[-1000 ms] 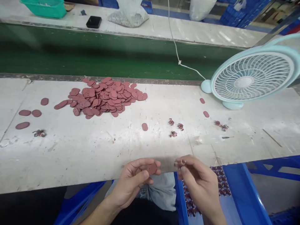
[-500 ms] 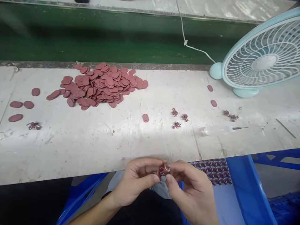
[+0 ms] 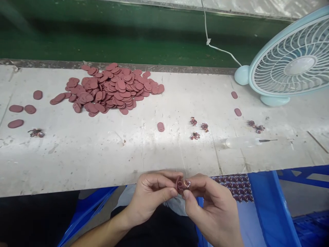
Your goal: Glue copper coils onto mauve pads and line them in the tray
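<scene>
My left hand (image 3: 146,200) pinches a flat reddish-brown oval disc (image 3: 178,184) between thumb and fingers, just beyond the table's front edge. Against it, my right hand (image 3: 214,207) grips a small dark-red figurine (image 3: 186,184) with a pale and orange band. Disc and figurine meet between the fingertips; whether they are joined I cannot tell. On the table ahead lie a single oval disc (image 3: 160,127) and several similar figurines (image 3: 195,136). A large heap of discs (image 3: 113,91) sits farther back on the left.
A light-blue fan (image 3: 295,65) stands at the back right, its white cord (image 3: 222,50) running backward. A clear bottle with a thin dark tip (image 3: 241,142) lies on the white table (image 3: 84,161). Below the right edge, a blue crate (image 3: 269,202) holds rows of figurines (image 3: 235,188).
The disc has turned more edge-on beside the figurine between my fingertips. My hands have stayed nearly in place, while the camera view has shifted slightly.
</scene>
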Tool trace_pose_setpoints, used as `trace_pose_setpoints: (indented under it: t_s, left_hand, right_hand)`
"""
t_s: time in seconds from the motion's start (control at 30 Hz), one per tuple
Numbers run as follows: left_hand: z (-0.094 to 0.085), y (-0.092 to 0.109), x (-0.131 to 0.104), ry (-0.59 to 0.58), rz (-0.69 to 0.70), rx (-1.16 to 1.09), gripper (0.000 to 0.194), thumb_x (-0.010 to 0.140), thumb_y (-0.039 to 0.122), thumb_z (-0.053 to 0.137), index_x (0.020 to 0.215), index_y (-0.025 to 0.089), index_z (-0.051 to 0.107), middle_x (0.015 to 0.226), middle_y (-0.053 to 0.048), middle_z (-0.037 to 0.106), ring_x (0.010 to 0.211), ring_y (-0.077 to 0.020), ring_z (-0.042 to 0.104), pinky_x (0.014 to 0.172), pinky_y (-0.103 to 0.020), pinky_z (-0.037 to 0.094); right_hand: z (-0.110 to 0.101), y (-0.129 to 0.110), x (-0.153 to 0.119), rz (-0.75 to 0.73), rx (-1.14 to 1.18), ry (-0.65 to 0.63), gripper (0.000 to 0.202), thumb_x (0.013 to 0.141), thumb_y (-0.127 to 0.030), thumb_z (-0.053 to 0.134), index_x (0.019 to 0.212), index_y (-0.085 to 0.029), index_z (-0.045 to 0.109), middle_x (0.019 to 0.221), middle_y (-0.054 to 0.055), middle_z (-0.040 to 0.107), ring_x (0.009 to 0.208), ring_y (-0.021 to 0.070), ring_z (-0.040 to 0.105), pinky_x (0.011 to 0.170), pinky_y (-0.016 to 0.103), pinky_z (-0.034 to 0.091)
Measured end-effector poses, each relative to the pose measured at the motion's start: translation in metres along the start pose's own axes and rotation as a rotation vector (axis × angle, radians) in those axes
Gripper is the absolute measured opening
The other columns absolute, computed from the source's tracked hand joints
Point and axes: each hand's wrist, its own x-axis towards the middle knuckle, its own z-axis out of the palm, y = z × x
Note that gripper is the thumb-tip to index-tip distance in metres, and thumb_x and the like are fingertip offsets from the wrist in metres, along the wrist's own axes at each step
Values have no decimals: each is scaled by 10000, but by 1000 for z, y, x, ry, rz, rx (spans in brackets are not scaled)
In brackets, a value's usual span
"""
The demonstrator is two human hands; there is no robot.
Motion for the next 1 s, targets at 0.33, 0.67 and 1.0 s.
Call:
trace_pose_setpoints:
  t_s: [0.33, 0.67, 1.0]
  left_hand:
    - [3, -3, -1, 5, 8, -39, 71, 775, 146, 798, 772, 213, 818, 1085, -92, 794, 1073, -280, 713, 941, -395, 562]
    - [9, -5, 0, 29, 43, 15, 66, 792, 157, 784, 775, 218, 802, 1139, -86, 766, 1067, -259, 712, 917, -348, 574]
    - [-20, 66, 49, 17, 529, 1175, 268, 864, 276, 693, 1122, 238, 755, 1310, -98, 688, 1210, -301, 630, 1097, -464, 461]
  right_hand:
    - [4, -2, 2, 67, 142, 14, 70, 855, -178, 686, 875, -245, 684, 795, 1, 751, 681, 162, 737, 650, 249, 633]
    - [3, -1, 2, 120, 269, 51, 40, 874, -241, 694, 910, -234, 711, 824, 37, 767, 710, 188, 743, 643, 277, 645]
    - [-41, 58, -26, 256, 466, 298, 126, 861, -284, 739, 975, -233, 726, 789, 44, 754, 682, 210, 747, 584, 302, 651]
